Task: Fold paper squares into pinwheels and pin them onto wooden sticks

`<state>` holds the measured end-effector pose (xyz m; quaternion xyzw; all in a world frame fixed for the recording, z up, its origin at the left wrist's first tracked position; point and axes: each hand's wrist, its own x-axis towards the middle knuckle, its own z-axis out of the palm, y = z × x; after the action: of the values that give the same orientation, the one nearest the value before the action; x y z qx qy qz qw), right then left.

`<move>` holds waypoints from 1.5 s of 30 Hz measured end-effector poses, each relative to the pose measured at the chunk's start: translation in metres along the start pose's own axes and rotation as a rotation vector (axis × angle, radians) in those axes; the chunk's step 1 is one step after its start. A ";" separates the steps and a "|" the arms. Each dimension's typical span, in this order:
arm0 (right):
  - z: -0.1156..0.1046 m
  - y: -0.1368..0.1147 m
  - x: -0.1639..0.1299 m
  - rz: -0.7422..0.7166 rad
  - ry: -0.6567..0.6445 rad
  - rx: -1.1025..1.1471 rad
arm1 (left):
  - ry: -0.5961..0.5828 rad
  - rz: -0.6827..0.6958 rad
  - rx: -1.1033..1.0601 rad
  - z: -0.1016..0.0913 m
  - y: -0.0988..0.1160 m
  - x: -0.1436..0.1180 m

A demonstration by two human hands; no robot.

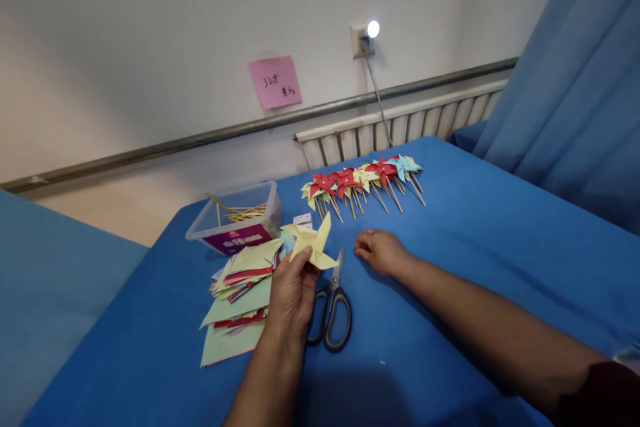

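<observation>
My left hand (293, 290) holds up a folded yellow paper pinwheel (313, 243) by its lower edge, just above the blue tabletop (450, 267). My right hand (381, 250) rests on the cloth to the right of it, fingers curled loosely, holding nothing I can see. A pair of black-handled scissors (333, 307) lies between my two hands, blades pointing away from me. A row of finished pinwheels on wooden sticks (363, 180), red, yellow and light blue, lies further back.
A stack of cut paper squares (240, 300), yellow, green and red, lies left of my left hand. Behind it stands a clear plastic box of wooden sticks (237, 217). A radiator and wall run along the back; a blue curtain hangs at right.
</observation>
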<state>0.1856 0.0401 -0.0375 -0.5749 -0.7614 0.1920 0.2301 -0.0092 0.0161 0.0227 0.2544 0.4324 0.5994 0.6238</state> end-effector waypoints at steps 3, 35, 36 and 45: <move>0.000 0.000 0.000 -0.008 -0.039 -0.041 | -0.005 -0.003 0.010 0.002 -0.001 -0.003; -0.015 -0.015 -0.024 -0.100 0.403 0.279 | 0.070 0.117 0.248 0.005 -0.029 -0.010; -0.014 -0.021 -0.027 -0.132 0.439 0.330 | 0.075 0.122 0.261 0.005 -0.030 -0.010; -0.012 -0.045 -0.043 -0.279 0.455 0.335 | 0.056 0.188 0.407 0.012 -0.036 -0.016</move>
<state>0.1667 -0.0126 -0.0081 -0.4470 -0.7197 0.1480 0.5102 0.0219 -0.0026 0.0021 0.3974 0.5358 0.5622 0.4888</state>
